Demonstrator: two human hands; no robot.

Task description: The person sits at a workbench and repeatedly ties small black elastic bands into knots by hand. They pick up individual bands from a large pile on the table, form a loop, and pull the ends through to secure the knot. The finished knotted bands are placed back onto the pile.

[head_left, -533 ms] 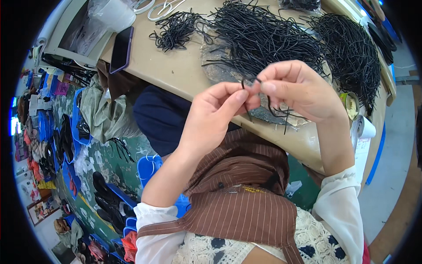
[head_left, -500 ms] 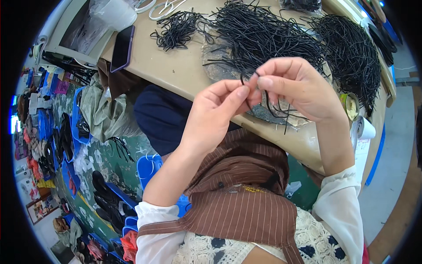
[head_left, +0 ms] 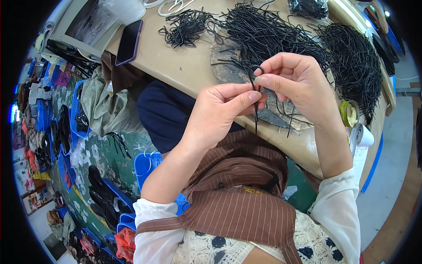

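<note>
A thin black cord (head_left: pixel 252 75) is bent into a small loop between my two hands, above the table's near edge. My left hand (head_left: pixel 222 108) pinches it between thumb and forefinger, and a loose end hangs below. On the other side, my right hand (head_left: pixel 296 81) pinches the cord near the top of the loop. Just beyond my hands, a large heap of black cords (head_left: pixel 268 37) spreads over a worn, dark round slab (head_left: pixel 224 66). A second heap of black cords (head_left: pixel 351 61) lies to the right, and a smaller tangled bunch (head_left: pixel 187 27) to the left.
A phone (head_left: pixel 129 42) lies at the table's left edge. By my right wrist stand an open tin (head_left: pixel 349 113) and a white roll (head_left: pixel 364 135). Blue bins (head_left: pixel 147 166) and black shoes (head_left: pixel 103 198) are on the green floor at left. A bag of black material (head_left: pixel 308 9) sits at the back.
The cord now shows a clear upright loop above my left fingers. My hands have drawn slightly apart, with the right fingers at the loop's top.
</note>
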